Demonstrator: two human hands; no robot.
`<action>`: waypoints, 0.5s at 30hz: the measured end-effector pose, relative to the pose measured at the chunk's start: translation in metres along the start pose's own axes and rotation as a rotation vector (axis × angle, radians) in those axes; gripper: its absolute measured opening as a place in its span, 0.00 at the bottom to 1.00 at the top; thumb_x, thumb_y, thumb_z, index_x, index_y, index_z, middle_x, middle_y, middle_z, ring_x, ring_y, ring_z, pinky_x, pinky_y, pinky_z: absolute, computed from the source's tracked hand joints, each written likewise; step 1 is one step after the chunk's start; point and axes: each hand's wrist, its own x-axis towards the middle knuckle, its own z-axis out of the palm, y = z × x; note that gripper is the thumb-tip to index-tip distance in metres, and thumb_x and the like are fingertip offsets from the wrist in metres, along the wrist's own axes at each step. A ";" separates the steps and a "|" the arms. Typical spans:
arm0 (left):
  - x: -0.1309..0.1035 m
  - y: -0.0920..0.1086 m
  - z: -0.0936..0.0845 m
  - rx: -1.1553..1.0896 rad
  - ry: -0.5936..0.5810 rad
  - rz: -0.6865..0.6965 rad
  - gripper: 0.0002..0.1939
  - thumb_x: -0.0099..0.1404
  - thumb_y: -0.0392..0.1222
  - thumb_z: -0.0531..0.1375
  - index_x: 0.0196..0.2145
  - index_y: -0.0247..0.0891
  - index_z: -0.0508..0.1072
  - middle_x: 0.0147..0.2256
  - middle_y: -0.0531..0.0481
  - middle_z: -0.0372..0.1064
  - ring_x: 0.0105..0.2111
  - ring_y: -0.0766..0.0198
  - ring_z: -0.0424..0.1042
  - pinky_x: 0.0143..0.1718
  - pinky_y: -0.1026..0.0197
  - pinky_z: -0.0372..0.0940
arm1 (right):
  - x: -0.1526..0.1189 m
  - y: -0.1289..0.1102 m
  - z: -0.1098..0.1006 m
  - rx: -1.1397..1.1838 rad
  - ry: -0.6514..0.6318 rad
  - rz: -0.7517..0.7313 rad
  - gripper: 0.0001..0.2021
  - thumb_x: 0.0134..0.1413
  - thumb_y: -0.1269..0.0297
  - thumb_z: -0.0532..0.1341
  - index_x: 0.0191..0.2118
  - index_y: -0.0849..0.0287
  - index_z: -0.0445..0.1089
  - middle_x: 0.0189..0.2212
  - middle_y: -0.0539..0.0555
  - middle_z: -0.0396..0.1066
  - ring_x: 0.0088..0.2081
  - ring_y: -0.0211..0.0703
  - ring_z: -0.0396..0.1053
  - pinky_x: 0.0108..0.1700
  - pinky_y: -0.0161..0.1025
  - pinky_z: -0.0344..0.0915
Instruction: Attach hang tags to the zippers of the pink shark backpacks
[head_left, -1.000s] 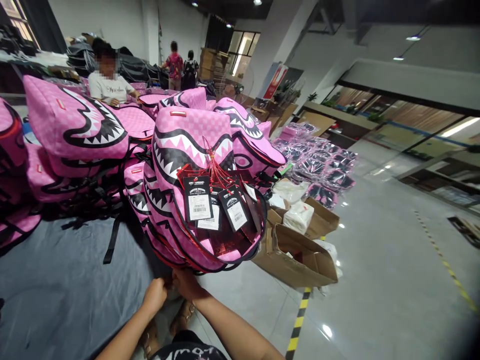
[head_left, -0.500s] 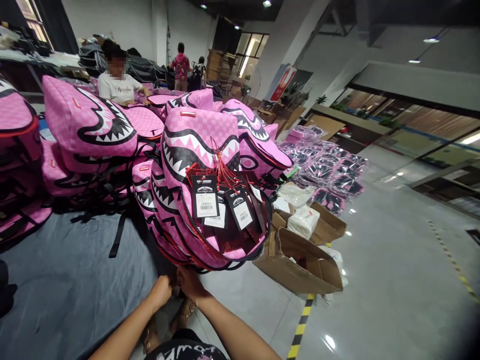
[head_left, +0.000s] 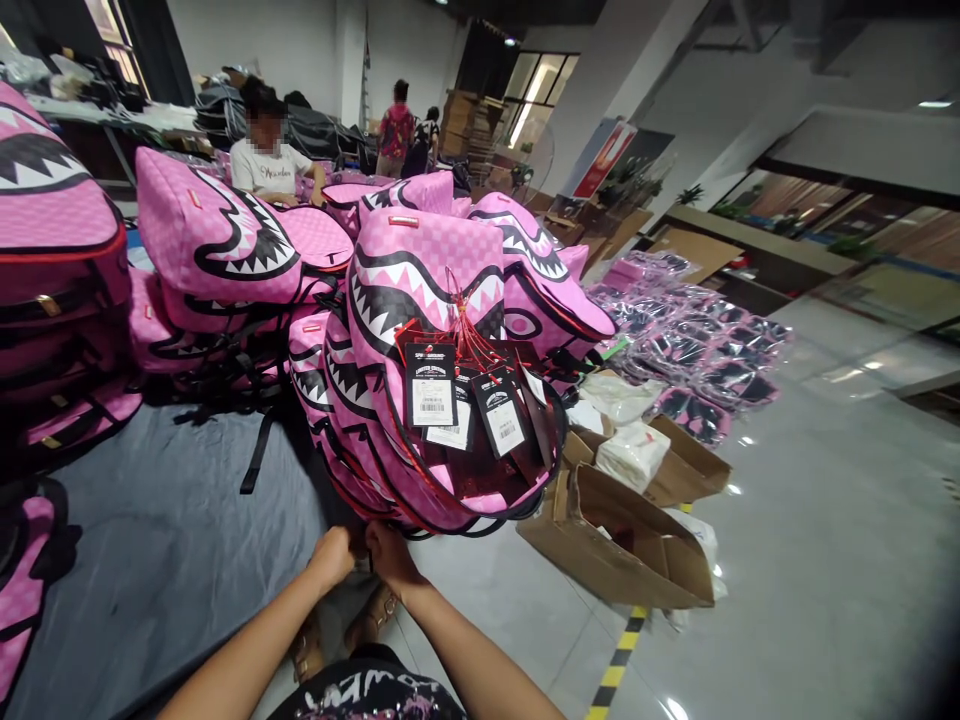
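Tags [head_left: 432, 384], "LIMITED EDITION", barcoded, on pink backpack [head_left: 427, 255]. My left hand [head_left: 331, 556], right hand [head_left: 391, 556]: close together; grip, I cannot tell.

Your hands are bare, the left hand [head_left: 332, 560] and the right hand [head_left: 391, 560] alike, and behind the fingers [head_left: 380, 540] your forearms are uncovered all the way to the lower edge of the view. Below the fingers, nearest to you, you wear a black top [head_left: 319, 704] with large, curving white lettering [head_left: 356, 692] across it, too cut off to read whole, and a pink print [head_left: 411, 708] beside the letters. A bit of dark cloth [head_left: 379, 655] shows past the top, and farther down beneath your fingers you wear brown strapped sandals [head_left: 375, 612], with buckles on the straps
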 end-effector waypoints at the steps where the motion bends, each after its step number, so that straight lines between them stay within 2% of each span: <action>1: 0.000 -0.001 0.000 -0.013 -0.019 0.030 0.16 0.63 0.38 0.56 0.47 0.40 0.76 0.42 0.43 0.76 0.49 0.56 0.72 0.43 0.66 0.64 | 0.000 0.000 0.000 -0.002 0.002 0.004 0.09 0.45 0.80 0.51 0.30 0.59 0.62 0.25 0.48 0.63 0.30 0.37 0.60 0.34 0.33 0.52; 3: 0.001 -0.001 -0.001 -0.019 -0.031 0.064 0.16 0.63 0.36 0.55 0.46 0.41 0.77 0.41 0.44 0.76 0.48 0.57 0.73 0.43 0.66 0.64 | -0.001 0.000 0.001 -0.005 0.010 0.010 0.09 0.45 0.79 0.52 0.30 0.59 0.62 0.25 0.48 0.63 0.30 0.37 0.60 0.34 0.33 0.51; 6: 0.002 0.000 0.000 0.035 -0.006 0.021 0.15 0.62 0.37 0.56 0.45 0.38 0.77 0.42 0.40 0.76 0.49 0.56 0.72 0.44 0.65 0.63 | -0.001 0.001 0.003 -0.006 0.024 0.008 0.09 0.45 0.79 0.51 0.30 0.59 0.62 0.26 0.48 0.63 0.31 0.38 0.60 0.34 0.33 0.51; 10: 0.002 0.002 0.000 0.055 -0.042 0.045 0.15 0.63 0.37 0.55 0.46 0.39 0.76 0.43 0.41 0.75 0.50 0.57 0.72 0.45 0.66 0.63 | -0.001 0.002 0.003 -0.003 0.026 0.001 0.09 0.43 0.80 0.51 0.29 0.59 0.60 0.26 0.48 0.61 0.30 0.38 0.59 0.34 0.33 0.51; 15: 0.001 0.004 0.001 0.082 -0.011 0.041 0.16 0.63 0.35 0.56 0.47 0.38 0.75 0.44 0.40 0.75 0.50 0.56 0.72 0.45 0.65 0.64 | -0.002 0.001 0.003 -0.007 0.045 0.013 0.09 0.44 0.80 0.51 0.29 0.59 0.61 0.25 0.48 0.60 0.30 0.38 0.58 0.34 0.33 0.51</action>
